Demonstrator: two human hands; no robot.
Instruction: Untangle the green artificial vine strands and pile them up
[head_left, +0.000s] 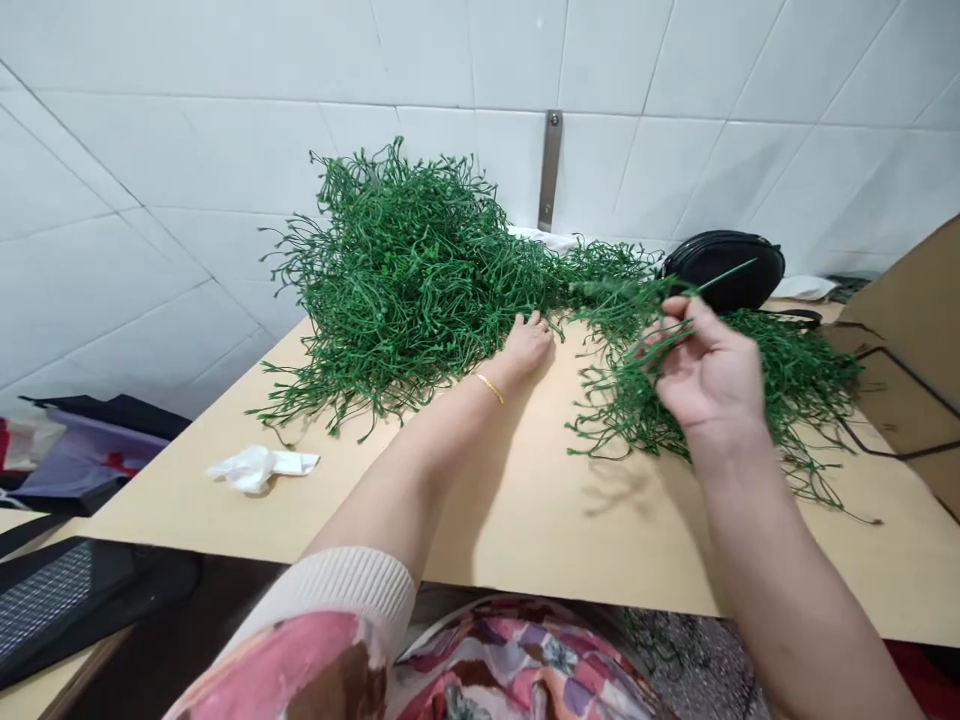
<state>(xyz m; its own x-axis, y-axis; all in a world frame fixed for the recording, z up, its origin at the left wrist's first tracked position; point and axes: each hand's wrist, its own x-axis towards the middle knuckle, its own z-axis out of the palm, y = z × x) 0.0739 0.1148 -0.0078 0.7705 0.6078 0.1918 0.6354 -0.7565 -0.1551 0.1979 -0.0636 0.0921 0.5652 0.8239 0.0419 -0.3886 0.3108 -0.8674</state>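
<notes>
A big heap of green artificial plant sprigs (420, 270), thin stems with small knobbed tips, is piled against the wall. At its lower right edge my left hand (529, 342) lies low on the table, fingers apart with their tips against the sprigs; nothing shows in its grasp. My right hand (709, 365) is raised, palm partly turned up, with thumb and fingers pinching a green sprig (671, 340) whose straight stem points up to the right. Below and behind that hand spreads a second, looser pile of the same sprigs (802, 370).
A black zippered pouch (724, 265) stands by the wall behind my right hand. Crumpled white tissue (255, 468) lies at the left on the tan tabletop (555, 520). A cardboard panel (915, 330) rises at the right. A metal bracket (550, 170) is fixed to the tiled wall.
</notes>
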